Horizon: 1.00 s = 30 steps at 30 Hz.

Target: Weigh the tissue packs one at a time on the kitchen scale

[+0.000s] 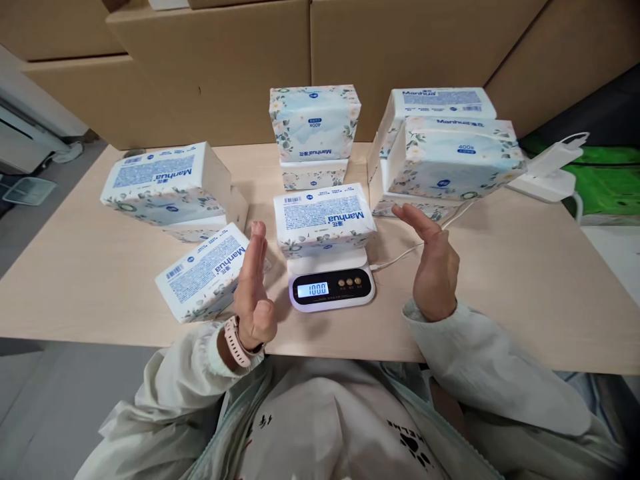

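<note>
A tissue pack (323, 220) with blue print and flower borders rests on a small white digital scale (333, 303), whose lit display looks like 100.0. My left hand (254, 287) is raised to the left of the scale, fingers straight and holding nothing. It hides part of another tissue pack (203, 277) that lies at an angle on the table. On the other side, my right hand (435, 267) is held up with its fingers extended, apart from the pack and the scale. Nothing is in it.
Stacked tissue packs stand at the left (167, 180), the back middle (315, 123) and the back right (455, 157). A white cable (400, 257) runs from the scale towards a white power strip (545, 177). Cardboard boxes (225, 80) line the table's (540, 293) back.
</note>
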Available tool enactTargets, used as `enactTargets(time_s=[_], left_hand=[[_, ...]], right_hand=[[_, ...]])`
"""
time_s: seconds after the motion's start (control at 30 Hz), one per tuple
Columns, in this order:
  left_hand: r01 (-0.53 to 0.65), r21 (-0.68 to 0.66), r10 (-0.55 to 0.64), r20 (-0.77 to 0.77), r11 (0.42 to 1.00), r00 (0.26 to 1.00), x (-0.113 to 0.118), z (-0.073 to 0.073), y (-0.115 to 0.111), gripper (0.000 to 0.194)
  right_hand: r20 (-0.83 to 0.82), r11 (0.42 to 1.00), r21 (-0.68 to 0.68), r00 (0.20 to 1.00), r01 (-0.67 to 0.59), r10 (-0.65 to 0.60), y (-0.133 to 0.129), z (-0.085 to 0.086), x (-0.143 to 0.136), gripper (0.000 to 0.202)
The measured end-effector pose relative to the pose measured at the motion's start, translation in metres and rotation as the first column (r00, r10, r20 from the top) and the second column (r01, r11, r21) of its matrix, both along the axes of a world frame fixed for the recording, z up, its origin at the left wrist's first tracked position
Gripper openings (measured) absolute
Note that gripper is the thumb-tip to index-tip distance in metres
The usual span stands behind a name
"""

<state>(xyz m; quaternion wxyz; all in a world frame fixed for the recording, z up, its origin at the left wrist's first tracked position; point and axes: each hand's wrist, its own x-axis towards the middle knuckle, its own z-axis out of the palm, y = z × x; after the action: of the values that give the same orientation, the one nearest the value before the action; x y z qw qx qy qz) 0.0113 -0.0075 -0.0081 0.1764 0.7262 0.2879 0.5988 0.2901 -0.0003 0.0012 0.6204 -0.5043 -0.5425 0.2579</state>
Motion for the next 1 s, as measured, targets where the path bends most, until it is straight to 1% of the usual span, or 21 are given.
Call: enactTargets(time_s=[0.13,0.27,0.43,0.57,0.67,0.77,0.83,1.0], left_hand=[[-0.020,0.044,0.020,0.001,0.999,1.000,-0.001,-0.002,0.005,0.072],[-0.015,0.081,0.016,-0.007,0.997,1.000,-0.001,-0.001,0.006,0.070],[0.012,0.045,-0.012,-0.003,0.999,1.000,-0.002,-0.003,0.003,0.073],[0.023,-0.029,-0.023,0.019,0.999,1.000,-0.002,-0.005,0.001,0.072],[0.052,-0.165,-0.048,0.032,0.985,0.998,-0.001,-0.005,0.002,0.074],[0.092,-0.286,-0.079,0.057,0.954,0.995,-0.001,-0.007,0.006,0.076],[0.121,-0.315,-0.109,0.058,0.941,0.992,0.000,-0.011,0.010,0.078],[0.163,-0.310,-0.153,0.058,0.937,0.987,0.000,-0.022,0.020,0.078]], right_hand=[[0.010,1.000,0.028,1.000,-0.009,0.009,-0.001,0.000,-0.002,0.059],[0.014,0.999,0.035,1.000,-0.008,0.008,0.001,-0.001,-0.003,0.054],[0.018,1.000,0.024,1.000,-0.007,0.007,0.002,0.000,-0.004,0.053],[0.048,1.000,0.015,0.999,-0.010,0.009,0.002,-0.001,-0.003,0.053],[0.093,1.000,-0.004,0.996,-0.008,0.008,0.003,-0.002,-0.001,0.056],[0.099,1.000,-0.004,0.995,-0.013,0.013,0.003,-0.002,-0.001,0.058],[0.090,1.000,-0.011,0.996,-0.020,0.021,0.003,-0.001,-0.002,0.059],[0.045,0.998,-0.018,0.997,-0.065,0.066,0.003,-0.001,-0.006,0.065]])
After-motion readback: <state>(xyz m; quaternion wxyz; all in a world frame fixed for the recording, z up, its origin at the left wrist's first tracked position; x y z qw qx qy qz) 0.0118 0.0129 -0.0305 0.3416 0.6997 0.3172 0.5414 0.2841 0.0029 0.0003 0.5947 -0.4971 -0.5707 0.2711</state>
